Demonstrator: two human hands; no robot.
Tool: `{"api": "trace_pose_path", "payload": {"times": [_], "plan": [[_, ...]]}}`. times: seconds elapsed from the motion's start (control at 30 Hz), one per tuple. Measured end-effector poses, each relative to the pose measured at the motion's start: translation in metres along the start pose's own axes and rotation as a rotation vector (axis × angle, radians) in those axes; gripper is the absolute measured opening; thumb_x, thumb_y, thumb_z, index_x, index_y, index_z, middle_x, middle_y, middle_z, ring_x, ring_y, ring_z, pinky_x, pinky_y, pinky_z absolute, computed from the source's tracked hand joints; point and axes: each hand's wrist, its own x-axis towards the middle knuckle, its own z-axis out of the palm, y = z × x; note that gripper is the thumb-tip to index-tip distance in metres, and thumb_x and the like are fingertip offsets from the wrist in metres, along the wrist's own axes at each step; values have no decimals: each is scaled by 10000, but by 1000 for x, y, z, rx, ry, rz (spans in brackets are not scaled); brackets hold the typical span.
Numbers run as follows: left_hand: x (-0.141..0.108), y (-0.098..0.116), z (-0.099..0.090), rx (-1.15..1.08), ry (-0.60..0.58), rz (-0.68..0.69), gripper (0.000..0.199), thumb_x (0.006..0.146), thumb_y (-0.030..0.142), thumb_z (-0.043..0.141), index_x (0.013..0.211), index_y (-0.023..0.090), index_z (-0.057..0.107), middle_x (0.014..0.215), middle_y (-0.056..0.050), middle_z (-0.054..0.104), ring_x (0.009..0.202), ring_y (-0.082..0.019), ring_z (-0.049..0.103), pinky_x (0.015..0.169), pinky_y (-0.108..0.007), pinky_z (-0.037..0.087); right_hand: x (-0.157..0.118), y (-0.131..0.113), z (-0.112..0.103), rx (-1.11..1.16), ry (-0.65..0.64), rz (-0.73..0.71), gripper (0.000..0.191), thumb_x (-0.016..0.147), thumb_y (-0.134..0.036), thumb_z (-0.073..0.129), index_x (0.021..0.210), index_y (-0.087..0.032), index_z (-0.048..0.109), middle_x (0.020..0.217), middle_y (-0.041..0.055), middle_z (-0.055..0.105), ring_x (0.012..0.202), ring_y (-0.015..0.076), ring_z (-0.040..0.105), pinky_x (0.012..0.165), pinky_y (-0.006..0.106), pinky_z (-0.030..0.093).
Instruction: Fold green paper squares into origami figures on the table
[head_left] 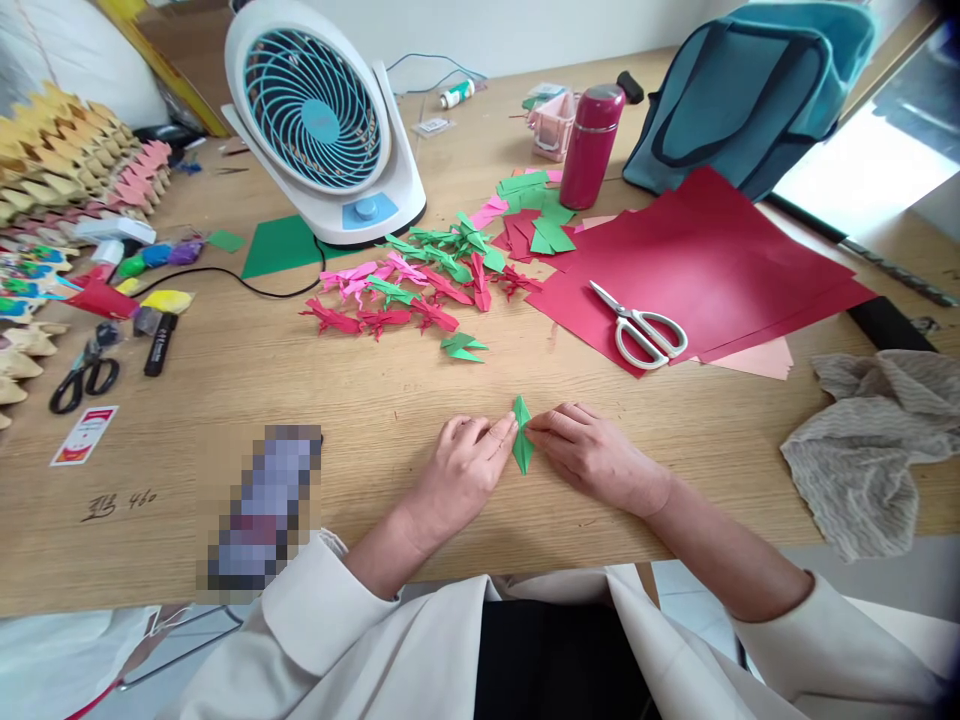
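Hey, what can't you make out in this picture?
All in the head view:
Phone: screen content, blurred by pixelation.
Card: small print, too small to read.
Cloth: far side, cut off by the right edge.
Green paper between left hand and right hand: underside, hidden by its upper folds.

Between the fingers [499, 436] of the bare left hand [466, 460] and bare right hand [589, 450], touched from 2 sides, lies 1 green, diamond-shaped folded paper [523, 448]. Just beyond the fingers sits 1 small, pointed green paper piece [463, 347]; farther beyond, a pile of pink, red and green folded-paper figures [450, 290]. Beyond and rightward, white-handled metal scissors [632, 317] rest on large, flat red paper sheets [705, 260].
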Motion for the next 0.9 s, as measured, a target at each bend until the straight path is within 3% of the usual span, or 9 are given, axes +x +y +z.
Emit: {"api": "trace_pose_path", "payload": {"times": [0.23, 0.4, 0.57, 0.9], "plan": [[0, 4, -5, -23, -98, -49, 414, 977, 127, 442, 1376, 174, 541, 1404, -93, 591, 1079, -245, 575, 926, -456, 433, 0, 0, 1, -2, -15, 4, 241, 987, -128, 431, 1100, -137, 644, 1067, 132, 647, 926, 226, 559, 802, 384, 498], [0, 6, -1, -58, -77, -63, 402, 983, 157, 454, 1376, 175, 539, 1444, -79, 562, 1187, -251, 536, 1021, -496, 380, 0, 0, 1, -14, -5, -1, 246, 992, -132, 426, 1103, -139, 646, 1075, 132, 648, 925, 225, 563, 800, 380, 494], [0, 12, -3, -132, -95, -154, 436, 986, 313, 507, 1399, 174, 510, 1460, -87, 547, 1243, -272, 523, 1091, -555, 325, 0, -2, 2, -14, 12, 7, 240, 980, -115, 438, 1095, -121, 648, 1066, 139, 650, 921, 229, 566, 798, 385, 495], [-10, 18, 2, -223, -187, -237, 636, 959, 405, 547, 1519, 183, 344, 1567, -120, 400, 1436, -337, 334, 1102, -591, 303, 0, -4, 2, -82, -33, 24, 280, 1000, -169, 429, 1190, -126, 630, 1002, 138, 636, 910, 246, 544, 795, 398, 482]]}}
